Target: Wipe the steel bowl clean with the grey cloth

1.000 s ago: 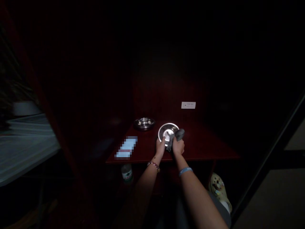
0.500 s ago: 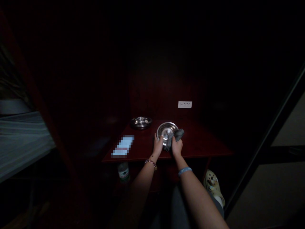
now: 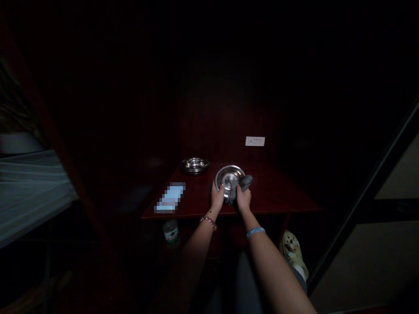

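A shiny metal bowl [image 3: 221, 174] is tilted toward me above the dark red table. My left hand [image 3: 217, 197] is closed on its left rim, thumb on the inner side. At the bowl's right side, my right hand [image 3: 243, 199] is closed round a grey cloth [image 3: 232, 192]. Part of the cloth hangs inside the bowl and another part bunches out over the right rim. My right fingers behind the bowl are hidden. More metal bowls [image 3: 194, 165], apparently stacked, stand at the back left of the table.
A pixelated bright phone-like rectangle [image 3: 170, 198] lies on the table [image 3: 278, 198] at left. Below the front edge stands a bottle [image 3: 171, 233]. A white socket [image 3: 255, 141] is on the back wall. A clog-shod foot [image 3: 293, 250] shows at lower right.
The whole view has shifted slightly, so things appear a little higher. Both hands keep their hold on the bowl and the cloth, with hardly any visible movement.
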The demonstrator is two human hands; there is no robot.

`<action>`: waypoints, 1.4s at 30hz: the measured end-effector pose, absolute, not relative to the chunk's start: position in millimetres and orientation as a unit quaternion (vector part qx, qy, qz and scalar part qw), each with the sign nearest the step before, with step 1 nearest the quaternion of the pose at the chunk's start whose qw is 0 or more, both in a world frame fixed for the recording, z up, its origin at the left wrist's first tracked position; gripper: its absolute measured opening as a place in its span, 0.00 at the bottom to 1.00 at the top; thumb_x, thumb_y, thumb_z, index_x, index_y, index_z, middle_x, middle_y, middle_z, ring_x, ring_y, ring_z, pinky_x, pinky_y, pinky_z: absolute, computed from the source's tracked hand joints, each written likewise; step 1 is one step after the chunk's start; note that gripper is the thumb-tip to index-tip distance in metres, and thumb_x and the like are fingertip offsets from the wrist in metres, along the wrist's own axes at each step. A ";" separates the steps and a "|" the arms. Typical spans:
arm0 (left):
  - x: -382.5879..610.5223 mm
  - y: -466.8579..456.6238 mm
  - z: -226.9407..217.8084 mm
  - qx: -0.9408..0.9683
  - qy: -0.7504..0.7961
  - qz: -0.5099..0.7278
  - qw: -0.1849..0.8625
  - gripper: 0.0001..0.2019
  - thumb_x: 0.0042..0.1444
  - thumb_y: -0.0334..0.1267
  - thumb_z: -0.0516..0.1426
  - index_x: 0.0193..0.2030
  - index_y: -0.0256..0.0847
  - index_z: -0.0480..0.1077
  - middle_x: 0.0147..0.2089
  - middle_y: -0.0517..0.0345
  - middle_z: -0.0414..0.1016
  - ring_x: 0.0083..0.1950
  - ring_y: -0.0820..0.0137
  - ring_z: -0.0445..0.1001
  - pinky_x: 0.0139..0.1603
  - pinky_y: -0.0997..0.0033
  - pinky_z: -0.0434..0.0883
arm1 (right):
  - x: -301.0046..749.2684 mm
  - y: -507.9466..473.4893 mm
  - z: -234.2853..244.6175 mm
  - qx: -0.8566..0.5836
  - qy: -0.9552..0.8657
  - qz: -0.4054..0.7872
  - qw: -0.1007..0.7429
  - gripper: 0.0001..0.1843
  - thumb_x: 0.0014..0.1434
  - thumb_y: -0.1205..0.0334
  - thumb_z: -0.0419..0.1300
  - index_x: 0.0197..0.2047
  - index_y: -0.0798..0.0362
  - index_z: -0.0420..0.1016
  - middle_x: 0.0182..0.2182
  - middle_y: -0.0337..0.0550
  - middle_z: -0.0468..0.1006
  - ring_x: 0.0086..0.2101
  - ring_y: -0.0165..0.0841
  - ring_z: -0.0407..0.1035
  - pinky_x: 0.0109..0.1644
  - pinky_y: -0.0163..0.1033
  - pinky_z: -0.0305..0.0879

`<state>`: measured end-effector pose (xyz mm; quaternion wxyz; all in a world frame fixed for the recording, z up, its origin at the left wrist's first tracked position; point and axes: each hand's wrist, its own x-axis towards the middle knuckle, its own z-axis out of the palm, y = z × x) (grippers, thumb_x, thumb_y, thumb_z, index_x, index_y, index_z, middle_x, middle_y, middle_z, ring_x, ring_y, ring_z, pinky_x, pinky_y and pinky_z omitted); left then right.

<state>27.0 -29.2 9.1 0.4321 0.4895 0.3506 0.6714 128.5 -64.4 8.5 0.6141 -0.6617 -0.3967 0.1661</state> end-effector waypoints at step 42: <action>30.6 -21.2 -0.8 0.518 0.344 0.651 0.436 0.16 0.51 0.31 0.61 0.48 0.37 0.74 0.50 0.49 0.81 0.52 0.64 0.78 0.57 0.65 0.70 | 132.3 -51.3 -6.0 -0.593 -0.358 0.178 0.698 0.16 0.56 0.54 0.60 0.42 0.57 0.78 0.41 0.53 0.83 0.45 0.44 0.78 0.49 0.42 0.72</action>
